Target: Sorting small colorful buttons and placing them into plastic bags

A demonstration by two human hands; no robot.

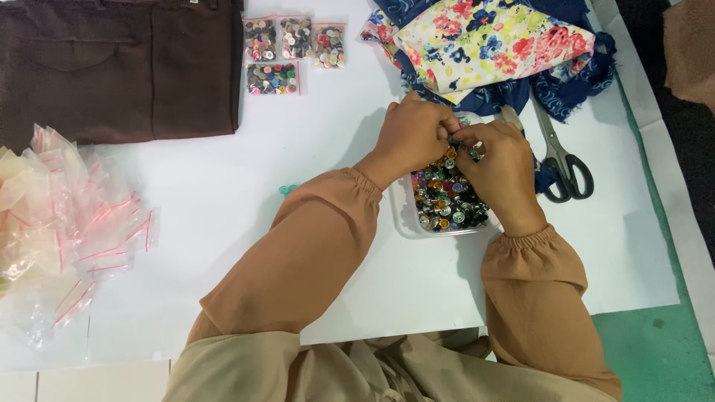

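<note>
Both hands work over a shallow clear plastic tray (403,216) heaped with mixed buttons (445,197) in metal, black and bright colours, sitting on the white table sheet (223,186) right of centre. The left hand (412,134) and right hand (500,167) meet at the tray's far end, fingertips pinched together on what looks like one or two small buttons, though the pinch is too small and crowded to tell which hand really has the piece or whether it is one piece. Judged step: picking or sorting buttons out of the heap, early on, since the tray is still full. A next move would call for lifting the picked piece clear without dragging neighbours over the low rim. Around: four small clear zip bags of sorted buttons (287,52) lie near the top centre, well apart from the tray; a loose pile of empty clear zip bags with red seals (67,223) sits at the left edge; a single small teal button (287,190) lies on the sheet just left of the left sleeve. Folded dark brown trousers (119,67) fill the top left. Floral yellow and navy fabric pieces (491,45) crowd the tray's far side, and black-handled steel scissors (562,160) lie just beside the right hand, near enough to snag.
</note>
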